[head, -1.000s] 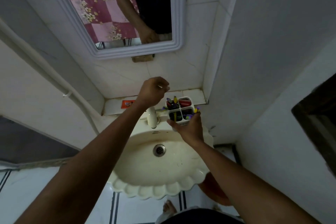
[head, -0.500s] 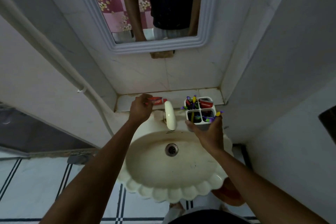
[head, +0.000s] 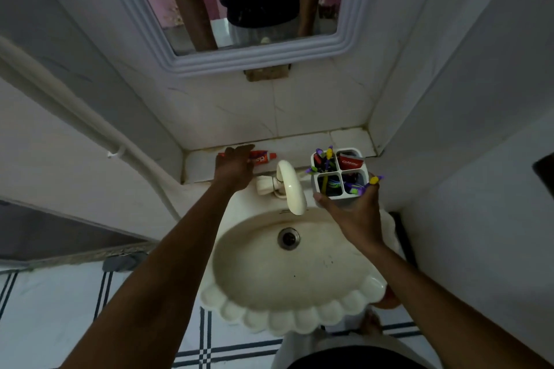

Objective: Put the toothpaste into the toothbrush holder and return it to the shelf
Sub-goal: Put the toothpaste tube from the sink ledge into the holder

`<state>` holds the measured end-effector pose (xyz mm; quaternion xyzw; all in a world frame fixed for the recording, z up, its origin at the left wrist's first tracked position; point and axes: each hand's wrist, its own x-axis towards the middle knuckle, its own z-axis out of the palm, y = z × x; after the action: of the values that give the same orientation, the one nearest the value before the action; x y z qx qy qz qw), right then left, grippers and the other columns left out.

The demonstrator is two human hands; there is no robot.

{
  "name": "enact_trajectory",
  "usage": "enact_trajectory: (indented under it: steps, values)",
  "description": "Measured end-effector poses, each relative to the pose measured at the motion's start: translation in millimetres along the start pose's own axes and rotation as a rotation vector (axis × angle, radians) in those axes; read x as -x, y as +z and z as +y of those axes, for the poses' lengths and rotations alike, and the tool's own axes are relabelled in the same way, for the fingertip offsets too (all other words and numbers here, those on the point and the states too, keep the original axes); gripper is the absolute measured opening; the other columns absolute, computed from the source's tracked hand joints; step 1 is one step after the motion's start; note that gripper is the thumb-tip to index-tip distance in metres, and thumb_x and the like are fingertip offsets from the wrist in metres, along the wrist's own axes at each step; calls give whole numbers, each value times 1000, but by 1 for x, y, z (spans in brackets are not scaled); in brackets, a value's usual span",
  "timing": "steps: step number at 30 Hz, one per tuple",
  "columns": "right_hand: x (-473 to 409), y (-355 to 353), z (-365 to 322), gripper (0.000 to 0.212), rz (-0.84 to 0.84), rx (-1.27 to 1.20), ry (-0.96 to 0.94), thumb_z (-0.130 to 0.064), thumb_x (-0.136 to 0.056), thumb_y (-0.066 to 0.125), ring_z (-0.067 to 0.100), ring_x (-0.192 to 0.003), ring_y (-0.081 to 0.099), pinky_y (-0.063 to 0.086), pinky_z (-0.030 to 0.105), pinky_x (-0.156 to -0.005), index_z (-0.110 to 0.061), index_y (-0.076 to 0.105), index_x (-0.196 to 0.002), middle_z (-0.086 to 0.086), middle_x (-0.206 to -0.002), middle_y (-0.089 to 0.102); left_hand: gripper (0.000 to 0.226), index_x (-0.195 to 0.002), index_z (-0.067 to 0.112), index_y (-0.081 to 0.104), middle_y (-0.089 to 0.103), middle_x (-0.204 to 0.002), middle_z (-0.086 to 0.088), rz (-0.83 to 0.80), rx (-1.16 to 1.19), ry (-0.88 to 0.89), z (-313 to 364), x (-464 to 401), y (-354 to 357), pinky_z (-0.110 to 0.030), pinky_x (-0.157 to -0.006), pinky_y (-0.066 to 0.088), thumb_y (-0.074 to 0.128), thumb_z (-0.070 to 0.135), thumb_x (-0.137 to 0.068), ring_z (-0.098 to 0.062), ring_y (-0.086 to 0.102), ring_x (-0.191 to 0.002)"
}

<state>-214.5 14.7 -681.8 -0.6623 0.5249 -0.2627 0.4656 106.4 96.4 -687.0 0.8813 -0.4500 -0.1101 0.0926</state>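
Since the frame half a second back, your left hand [head: 235, 166] has stayed on the shelf [head: 302, 144], and your right hand [head: 355, 213] has kept the holder [head: 338, 174] in much the same place; the view has tipped slightly, so less of the mirror [head: 257, 63] shows.

Left hand: laid palm-down over the toothpaste [head: 259, 157], which lies flat on the shelf to the left of the tap [head: 289, 186]. Red tube body and white cap project to the right of the fingers; a short red end shows at the left. The fingers cover the tube, but you cannot tell whether they have closed round it or only rest on it.

Right hand: gripping the holder from its near side, thumb at the lower left corner. The holder is white, upright, divided into four compartments — it sits above the back right rim of the sink [head: 293, 272], just in front of the shelf. Whether its base touches anything cannot be told.

Holder contents:
- Rear left: brushes with purple and yellow handles.
- Rear right: a second red tube [head: 349, 162], lettered "Colgate".
- Front left and front right: more coloured brushes; one purple-and-yellow brush [head: 373, 180] leans out over the right edge beside your fingers.

The two hands are well apart, with the tap between them.
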Motion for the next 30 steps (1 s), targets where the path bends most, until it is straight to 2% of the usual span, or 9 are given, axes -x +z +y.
enact_trajectory:
  steps: [5,9,12,15,17,19,22,26,30]
  values:
    - [1,1,-2,115,0,11,1,-77,-61,100,20,-133,65,56,44,-113,-33,38,-148,-5,-147,63,67,-158,19,45,50,-154,-13,-113,-192,21,4,-5,5,-51,-111,37,68,29,-97,-39,43,-139]
    - [2,1,-2,112,-14,9,4,-75,-62,100,18,-130,65,54,34,-106,-33,39,-146,-5,-145,62,39,-123,11,64,59,-126,-15,-34,-227,22,5,0,5,-51,-101,42,68,38,-96,-39,52,-123]
    - [2,0,-3,111,-17,20,12,-79,-60,99,18,-128,65,56,37,-106,-33,39,-142,-5,-142,62,26,-111,16,58,64,-97,-6,54,-45,-15,9,13,-7,-44,-80,52,62,39,-101,-33,66,-92]
    - [1,-1,-3,112,-26,33,21,-81,-57,97,20,-127,66,58,40,-105,-30,40,-139,-4,-141,62,36,-115,25,56,68,-85,1,110,98,-83,25,28,-37,-39,-68,56,54,59,-103,-25,66,-75]
    - [1,0,-3,115,-36,24,10,-84,-56,95,22,-129,65,57,40,-106,-27,40,-139,-1,-141,61,33,-119,24,59,72,-88,3,156,238,-74,40,35,-58,-41,-68,61,58,53,-103,-22,71,-71]
    - [2,-2,-3,124,-43,3,-5,-90,-52,93,23,-132,64,58,43,-109,-25,38,-142,0,-144,60,31,-128,20,61,73,-103,2,144,475,-51,58,44,-81,-42,-72,65,66,37,-102,-19,76,-76]
    - [1,-6,-1,140,-80,-21,-17,-85,-47,99,21,-139,62,57,44,-114,-26,30,-154,-4,-152,58,37,-134,14,65,73,-114,-2,49,663,75,84,58,-116,-26,-72,64,74,20,-99,-16,79,-84]
    - [-2,-9,3,142,-110,1,-24,-87,-50,97,24,-142,61,58,51,-114,-29,25,-158,-3,-156,57,27,-119,22,78,76,-99,8,37,430,201,114,75,-135,-27,-79,58,82,24,-92,-8,74,-85]
    - [-4,-10,7,144,-115,2,-34,-88,-52,95,27,-145,59,57,53,-114,-24,24,-160,1,-156,55,20,-110,27,81,80,-100,4,90,129,322,140,89,-133,-36,-78,54,78,27,-91,-21,71,-91]
